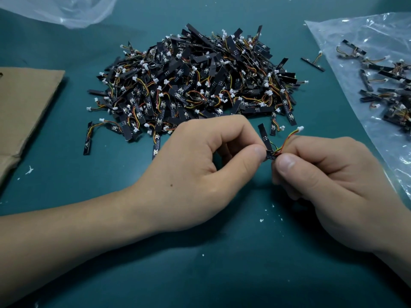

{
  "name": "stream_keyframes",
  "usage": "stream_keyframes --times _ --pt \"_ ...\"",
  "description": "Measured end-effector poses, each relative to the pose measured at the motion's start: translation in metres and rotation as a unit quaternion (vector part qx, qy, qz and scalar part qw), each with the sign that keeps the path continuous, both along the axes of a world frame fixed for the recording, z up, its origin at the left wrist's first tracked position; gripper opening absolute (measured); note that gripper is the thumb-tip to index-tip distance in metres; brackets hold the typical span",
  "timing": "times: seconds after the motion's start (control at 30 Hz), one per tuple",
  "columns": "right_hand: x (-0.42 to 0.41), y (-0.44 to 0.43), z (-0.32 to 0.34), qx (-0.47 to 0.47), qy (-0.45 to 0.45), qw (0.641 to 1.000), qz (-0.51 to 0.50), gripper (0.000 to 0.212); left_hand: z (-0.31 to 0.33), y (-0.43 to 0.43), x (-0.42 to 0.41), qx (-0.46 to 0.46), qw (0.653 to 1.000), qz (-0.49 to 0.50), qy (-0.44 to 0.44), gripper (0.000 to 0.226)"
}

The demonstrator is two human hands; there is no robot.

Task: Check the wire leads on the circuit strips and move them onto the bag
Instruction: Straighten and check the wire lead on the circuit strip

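Note:
A large heap of black circuit strips (193, 85) with coloured wire leads and white plugs lies on the teal table, just beyond my hands. My left hand (200, 170) pinches the lower end of one black circuit strip (264, 136), held upright above the table. My right hand (329, 181) pinches that strip's wire leads (289, 138) between thumb and forefinger; the white plug sticks up above my fingers. A clear plastic bag (347, 76) lies flat at the right with several strips resting on it.
One stray strip (312, 63) lies on the table between the heap and the bag. A brown cardboard sheet (24, 112) lies at the left edge. Another crumpled clear bag (66, 10) sits at the far left. Small white scraps dot the teal table (222, 263).

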State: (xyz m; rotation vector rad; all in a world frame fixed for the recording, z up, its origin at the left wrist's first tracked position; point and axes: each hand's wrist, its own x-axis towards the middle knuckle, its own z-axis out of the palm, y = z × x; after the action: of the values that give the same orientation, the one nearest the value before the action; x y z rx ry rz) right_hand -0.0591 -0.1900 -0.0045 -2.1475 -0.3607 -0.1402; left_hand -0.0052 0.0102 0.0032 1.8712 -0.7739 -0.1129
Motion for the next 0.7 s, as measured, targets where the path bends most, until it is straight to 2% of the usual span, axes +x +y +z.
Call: stream_keyframes --times 0.17,0.37,0.7 --pt "0.0007 -0.0011 -0.0009 0.008 0.004 1.0 0.005 0.038 0.0002 -0.0001 0.0 0.007 1.0 -0.005 -0.021 0.013" --pt "0.0011 0.0003 0.0008 0.005 -0.003 1.0 0.017 0.036 -0.0003 0.0017 -0.0006 -0.022 0.998 -0.037 0.042 0.012" --pt "0.0004 -0.0004 0.0007 -0.008 0.0 1.0 0.015 0.038 -0.0002 0.0 -0.0013 0.003 0.999 -0.033 0.041 0.013"
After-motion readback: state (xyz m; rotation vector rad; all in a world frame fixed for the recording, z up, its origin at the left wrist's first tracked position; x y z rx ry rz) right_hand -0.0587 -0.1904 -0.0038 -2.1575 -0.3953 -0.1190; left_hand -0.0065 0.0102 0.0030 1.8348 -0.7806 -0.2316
